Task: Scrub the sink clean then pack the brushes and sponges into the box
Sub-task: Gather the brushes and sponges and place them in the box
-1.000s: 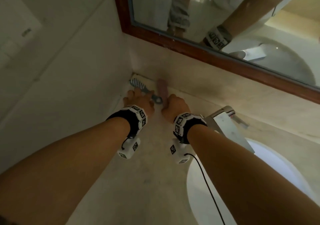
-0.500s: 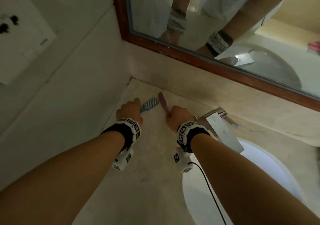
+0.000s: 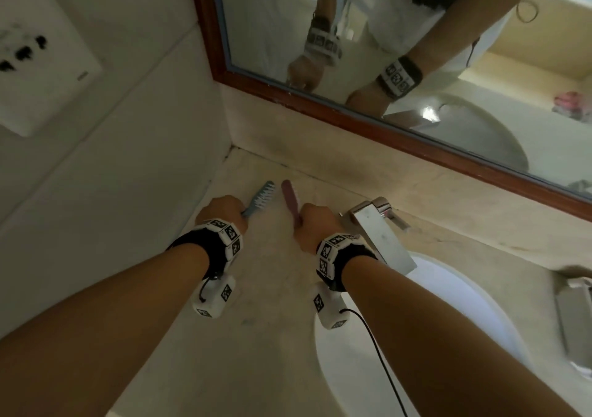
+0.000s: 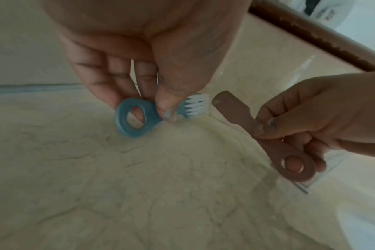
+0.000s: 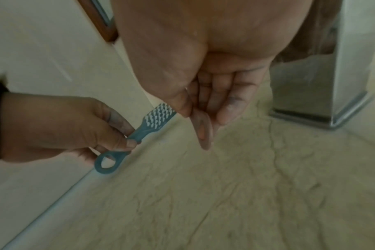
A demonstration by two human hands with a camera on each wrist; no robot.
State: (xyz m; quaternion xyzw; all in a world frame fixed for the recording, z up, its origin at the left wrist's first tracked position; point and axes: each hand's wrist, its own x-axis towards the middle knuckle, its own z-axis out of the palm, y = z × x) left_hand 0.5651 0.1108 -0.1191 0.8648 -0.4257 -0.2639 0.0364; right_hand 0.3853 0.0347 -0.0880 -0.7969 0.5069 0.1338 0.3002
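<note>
Head view: left grip point(image 3: 221, 210) pinching blue brush point(image 3: 261, 198), right grip point(image 3: 315, 224) pink brush point(image 3: 291, 199).

Veined marble counter point(image 3: 272, 336), shiny metal faucet point(image 3: 378, 234)

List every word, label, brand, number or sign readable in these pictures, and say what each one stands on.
No text can be read in any view.
Wall plate: a small dark mark at its lower right edge, too small and blurred to read.
Wrist bands on the left hand and right hand: black and white square code tags, patterns only, no letters or numbers.
Blue brush, pink brush, faucet: no marking visible.
</note>
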